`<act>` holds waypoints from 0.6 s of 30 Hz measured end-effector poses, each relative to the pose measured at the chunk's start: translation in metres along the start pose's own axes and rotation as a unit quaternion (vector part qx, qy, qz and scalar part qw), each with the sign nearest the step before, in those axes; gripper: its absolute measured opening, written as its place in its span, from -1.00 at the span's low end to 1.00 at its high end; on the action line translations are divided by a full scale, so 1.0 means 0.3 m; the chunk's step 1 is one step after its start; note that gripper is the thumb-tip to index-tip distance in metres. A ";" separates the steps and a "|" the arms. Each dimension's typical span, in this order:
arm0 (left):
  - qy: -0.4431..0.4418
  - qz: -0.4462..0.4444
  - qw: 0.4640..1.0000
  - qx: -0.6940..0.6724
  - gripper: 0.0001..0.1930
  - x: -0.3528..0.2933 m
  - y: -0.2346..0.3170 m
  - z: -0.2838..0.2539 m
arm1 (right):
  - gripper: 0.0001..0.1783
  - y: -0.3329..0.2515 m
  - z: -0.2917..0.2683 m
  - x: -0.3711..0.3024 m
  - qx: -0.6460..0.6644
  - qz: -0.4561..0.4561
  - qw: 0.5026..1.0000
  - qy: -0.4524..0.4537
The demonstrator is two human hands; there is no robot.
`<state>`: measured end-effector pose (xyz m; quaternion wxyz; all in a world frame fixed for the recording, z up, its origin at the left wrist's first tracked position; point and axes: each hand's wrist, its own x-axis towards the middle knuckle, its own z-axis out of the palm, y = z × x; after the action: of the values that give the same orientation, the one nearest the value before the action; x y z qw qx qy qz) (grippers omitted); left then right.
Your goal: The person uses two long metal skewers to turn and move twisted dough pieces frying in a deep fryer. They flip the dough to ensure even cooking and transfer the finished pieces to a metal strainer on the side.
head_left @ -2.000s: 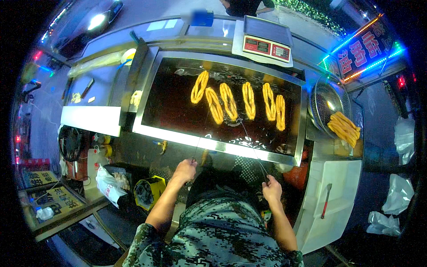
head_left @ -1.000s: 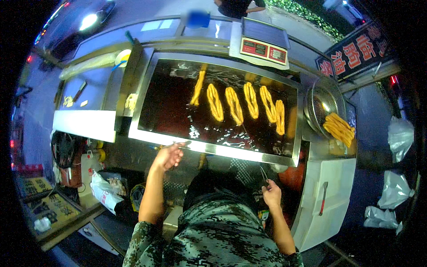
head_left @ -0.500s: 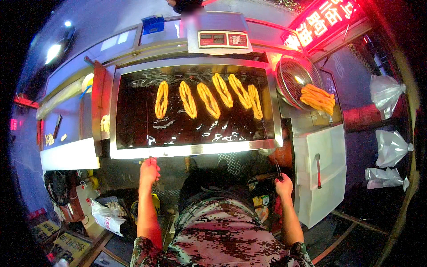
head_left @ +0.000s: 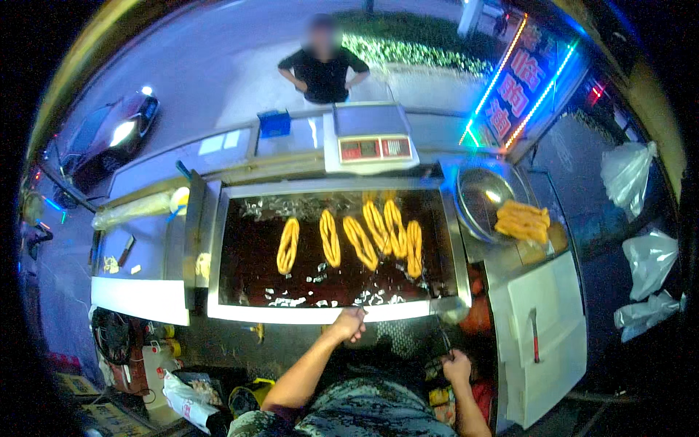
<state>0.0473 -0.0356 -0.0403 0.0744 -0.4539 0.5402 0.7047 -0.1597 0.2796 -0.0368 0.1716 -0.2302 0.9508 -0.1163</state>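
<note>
Several golden fried dough sticks float in dark oil inside a wide rectangular metal fryer. My left hand is at the fryer's front rim, near its middle, fingers closed on a long thin rod that barely shows against the oil. Lower down, off the fryer's front right corner, my right hand is closed round the dark handle of another thin metal rod. The far ends of both rods are hard to make out. Two dough sticks on the right of the group lie close together.
Right of the fryer, fried dough sticks rest by a round wire basket. A white bin carries a red-handled tool. Behind stands a scale; beyond it, a person. At left is a work board.
My left hand has moved right, from the fryer's left part to its front middle. The view has tilted up, bringing the person and a car into sight. The right hand stays near the front right corner.
</note>
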 end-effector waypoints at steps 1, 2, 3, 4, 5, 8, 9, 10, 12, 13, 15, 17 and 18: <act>0.005 -0.011 1.000 -0.013 -0.66 0.004 -0.017 -0.008 | -0.54 -0.044 -0.023 -0.003 0.014 0.023 0.997 -0.072; 0.004 -0.020 0.999 -0.027 -0.65 0.009 -0.023 -0.008 | -0.54 -0.061 -0.019 -0.015 0.032 0.030 0.997 -0.063; 0.007 -0.030 0.999 -0.015 -0.64 0.003 -0.028 -0.018 | -0.55 -0.112 -0.054 -0.031 0.055 0.052 0.994 -0.081; 0.015 -0.023 0.999 -0.035 -0.66 0.004 -0.041 -0.023 | -0.55 -0.150 -0.078 -0.041 0.079 0.075 0.989 -0.105; 0.017 -0.031 0.999 -0.032 -0.66 0.002 -0.055 -0.026 | -0.58 -0.121 -0.041 -0.030 0.084 0.066 0.990 -0.089; 0.020 -0.048 0.999 -0.010 -0.70 0.021 -0.079 -0.038 | -0.64 -0.020 0.043 -0.031 0.083 0.028 0.995 -0.056; 0.022 -0.050 0.998 -0.032 -0.70 0.020 -0.079 -0.040 | -0.64 -0.030 0.019 -0.024 0.067 0.014 0.997 -0.048; 0.018 -0.056 0.997 -0.055 -0.71 -0.001 -0.083 -0.037 | -0.64 -0.028 -0.016 -0.036 0.044 0.005 0.998 -0.041; 0.023 -0.098 0.995 0.006 -0.68 -0.024 -0.082 -0.035 | -0.65 -0.080 -0.114 -0.069 0.115 0.003 0.993 -0.040; 0.020 -0.064 0.998 -0.001 -0.67 -0.056 -0.074 -0.024 | -0.64 -0.047 -0.114 -0.064 0.111 0.001 0.993 -0.031; 0.010 -0.030 0.999 0.020 -0.67 -0.090 -0.073 -0.009 | -0.63 -0.022 -0.123 -0.039 0.109 0.004 0.993 -0.033; -0.008 -0.064 0.996 0.064 -0.68 -0.133 -0.006 0.031 | -0.63 0.005 -0.133 -0.013 0.111 0.018 0.993 -0.039; 0.017 -0.024 0.998 0.055 -0.69 -0.139 -0.036 0.038 | -0.63 0.020 -0.122 -0.008 0.116 0.007 0.993 -0.030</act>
<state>0.0714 -0.0058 -0.0176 0.1064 -0.4739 0.5682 0.6643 -0.1740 0.2912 -0.0045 0.2264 -0.2058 0.9269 -0.2174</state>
